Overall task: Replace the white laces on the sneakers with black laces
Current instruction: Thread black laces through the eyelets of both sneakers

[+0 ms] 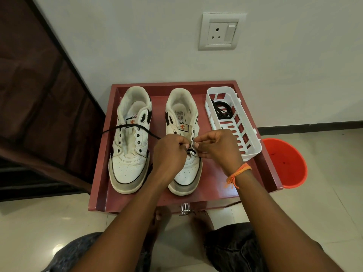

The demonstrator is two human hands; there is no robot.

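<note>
Two white sneakers stand side by side on a red tray-topped table (261, 154), toes toward me. The left sneaker (130, 138) has bare eyelets and no lace in them. Over the right sneaker (183, 173) both my hands work at the lower eyelets. My left hand (170, 154) pinches a black lace (137, 127) that runs from it across the left sneaker and off the table's left edge. My right hand (218, 147) pinches the lace's short loop at the right sneaker's eyelets.
A white slotted plastic basket (241, 134) at the table's right holds a coiled second black lace (223, 110). An orange bucket (284, 163) stands on the floor right of the table. A dark wooden frame rises on the left, a wall socket behind.
</note>
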